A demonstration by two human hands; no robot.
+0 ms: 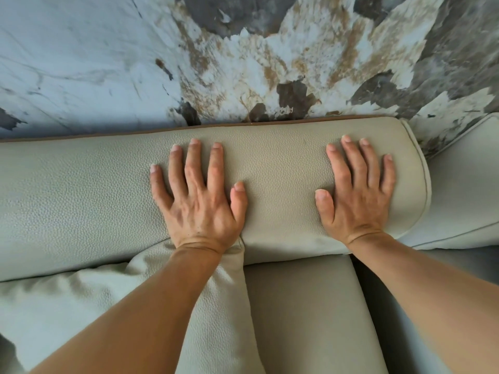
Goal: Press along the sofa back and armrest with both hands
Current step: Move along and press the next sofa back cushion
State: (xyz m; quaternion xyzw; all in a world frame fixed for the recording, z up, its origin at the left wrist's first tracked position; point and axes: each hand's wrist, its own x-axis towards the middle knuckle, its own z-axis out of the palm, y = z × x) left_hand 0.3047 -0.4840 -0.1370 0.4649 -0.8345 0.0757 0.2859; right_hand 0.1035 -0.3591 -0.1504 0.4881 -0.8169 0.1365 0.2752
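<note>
The sofa back (pixel 81 190), a rounded roll of pale grey-green pebbled leather, runs crosswise along the wall; the smoother armrest (pixel 464 184) adjoins its right end.

Both palms are hidden: the left hand (pixel 198 201) and the right hand (pixel 356 195) lie back-up on the sofa back (pixel 278 168), so the leather beneath them cannot be seen. Left of the left hand the sofa back runs out of the picture. Right of the right hand the armrest (pixel 464 182) is cut by the edge. Below the left wrist a pillow (pixel 81 300) is partly covered by the forearm. Both forearms leave at the bottom edge.
</note>
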